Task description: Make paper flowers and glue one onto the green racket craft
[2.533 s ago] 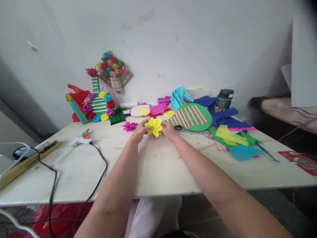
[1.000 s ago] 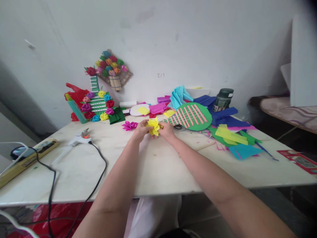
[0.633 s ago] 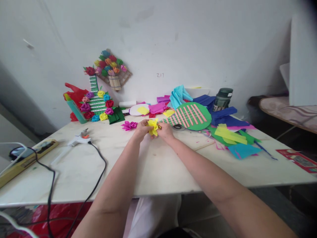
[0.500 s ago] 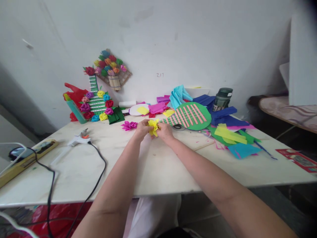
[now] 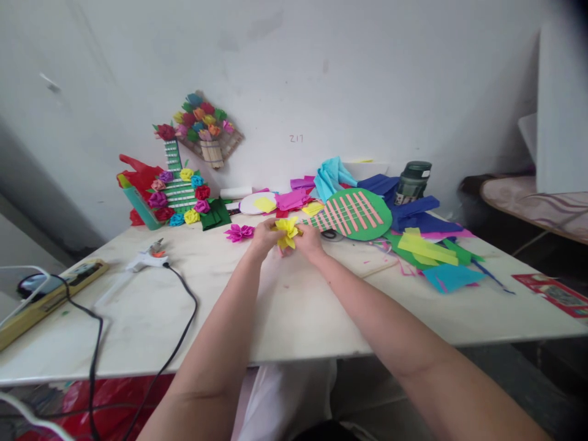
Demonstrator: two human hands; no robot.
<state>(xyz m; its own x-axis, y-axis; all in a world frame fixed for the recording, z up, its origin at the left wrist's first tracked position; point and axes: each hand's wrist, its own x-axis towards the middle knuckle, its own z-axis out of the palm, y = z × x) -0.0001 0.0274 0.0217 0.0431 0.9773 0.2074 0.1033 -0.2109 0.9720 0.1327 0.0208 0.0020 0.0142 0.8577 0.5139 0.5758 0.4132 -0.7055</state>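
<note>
A yellow paper flower [image 5: 286, 231] is held up between both hands over the middle of the white table [image 5: 303, 318]. My left hand [image 5: 265, 237] grips its left side with fingers closed. From the right, my right hand [image 5: 310, 240] pinches the flower's other side; the fingertips are partly hidden behind the petals. Just left of my left hand lies a magenta paper flower [image 5: 239, 233]. Beyond my right hand is a green paddle-shaped board [image 5: 362, 214] with pink strips woven across it.
A white glue gun [image 5: 147, 260] with a black cord lies left, near a power strip [image 5: 55, 300]. A flower-trimmed guitar shape [image 5: 180, 195] leans at the back. Blue, green and yellow paper pieces [image 5: 427, 248] and a dark bottle [image 5: 413, 182] are at right.
The yellow flower's petals were squeezed narrower, then spread again while my hands turned it slightly. Both hands have kept their hold in nearly the same place.
</note>
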